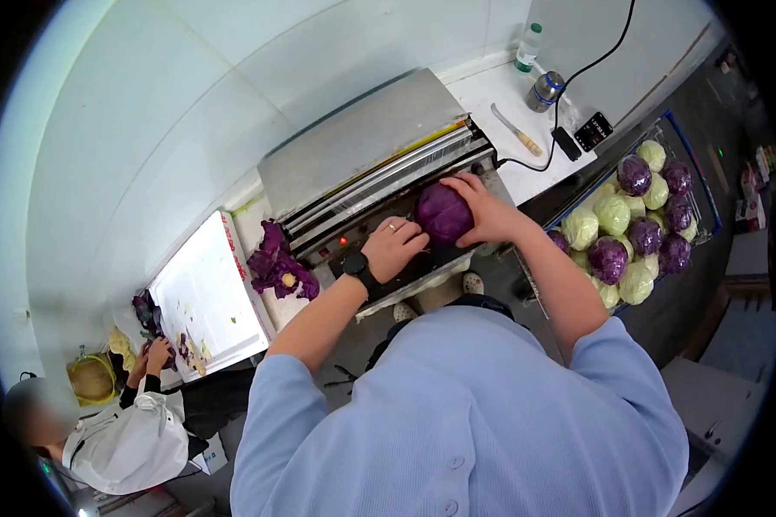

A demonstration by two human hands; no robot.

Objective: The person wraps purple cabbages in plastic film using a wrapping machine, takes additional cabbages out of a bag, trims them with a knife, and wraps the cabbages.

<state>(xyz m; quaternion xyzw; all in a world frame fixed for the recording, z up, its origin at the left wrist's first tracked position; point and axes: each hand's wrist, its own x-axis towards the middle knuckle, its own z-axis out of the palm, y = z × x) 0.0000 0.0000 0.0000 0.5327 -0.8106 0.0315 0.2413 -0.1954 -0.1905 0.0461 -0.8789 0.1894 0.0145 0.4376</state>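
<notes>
A round purple cabbage (pixel 444 214) rests on the dark front surface of a film wrapping machine (pixel 362 142). My right hand (pixel 489 211) is curved around its right side, fingers over the top and thumb below. Close against the cabbage's lower left is my left hand (pixel 394 250), with a ring and a black watch on the wrist. Its fingers are bent and pressed together at the cabbage's edge; what lies under them is hidden. Behind the cabbage runs a roll of clear film (pixel 388 185) across the machine. A small red light (pixel 343 241) glows on the machine's front.
Loose purple cabbage leaves (pixel 278 265) lie left of the machine, beside a white tray (pixel 224 323) with scraps. A knife (pixel 517 131), steel cup (pixel 545 90), bottle (pixel 528 47) and phone (pixel 593 131) stand or lie right. A cart (pixel 703 185) holds wrapped cabbages. Another person (pixel 134 439) works at left.
</notes>
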